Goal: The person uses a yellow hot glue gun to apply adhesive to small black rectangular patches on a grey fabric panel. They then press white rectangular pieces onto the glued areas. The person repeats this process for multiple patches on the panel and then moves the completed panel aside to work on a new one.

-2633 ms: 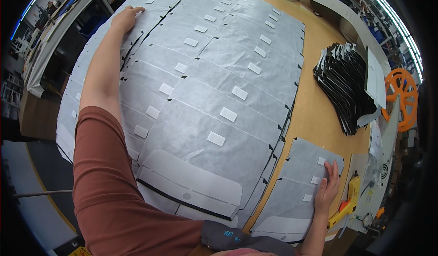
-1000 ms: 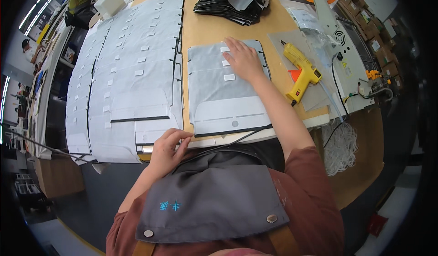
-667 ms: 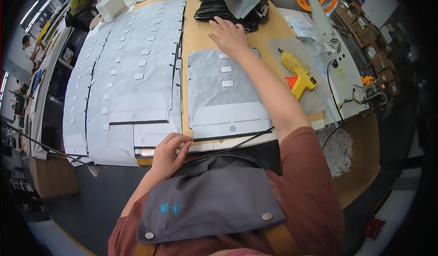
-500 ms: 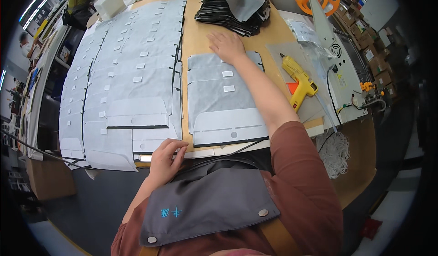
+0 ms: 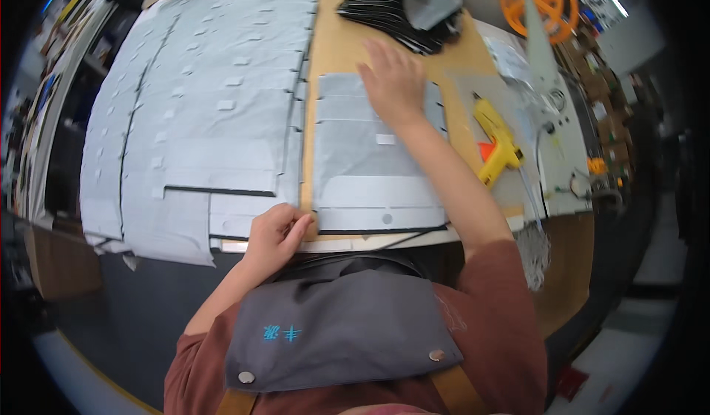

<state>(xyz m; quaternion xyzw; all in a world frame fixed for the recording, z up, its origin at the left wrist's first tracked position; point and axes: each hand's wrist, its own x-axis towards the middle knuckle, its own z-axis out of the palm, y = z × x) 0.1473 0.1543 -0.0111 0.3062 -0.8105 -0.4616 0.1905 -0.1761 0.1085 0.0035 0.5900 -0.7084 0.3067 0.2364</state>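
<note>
A grey fabric pouch panel with a clear lower pocket, white patches and a black bottom edge lies flat on the wooden table. Over its far end, my right hand stretches with fingers extended, holding nothing I can see; motion blurs it slightly. My left hand rests at the table's front edge by the panel's near left corner. Its fingers are curled in, with nothing visible in them. To the left, rows of similar overlapping grey panels cover the table. Beyond my right hand sits a stack of black-edged panels.
A yellow glue gun lies on a clear sheet right of my forearm. Farther right stand a white machine and an orange reel. A bundle of white cord hangs below the table edge. A cardboard box is at lower left.
My right hand has shifted slightly right, its forearm also moving right across the panel. The left hand stays by the front edge, its fingers curled tighter. The whole view has shifted a little.
</note>
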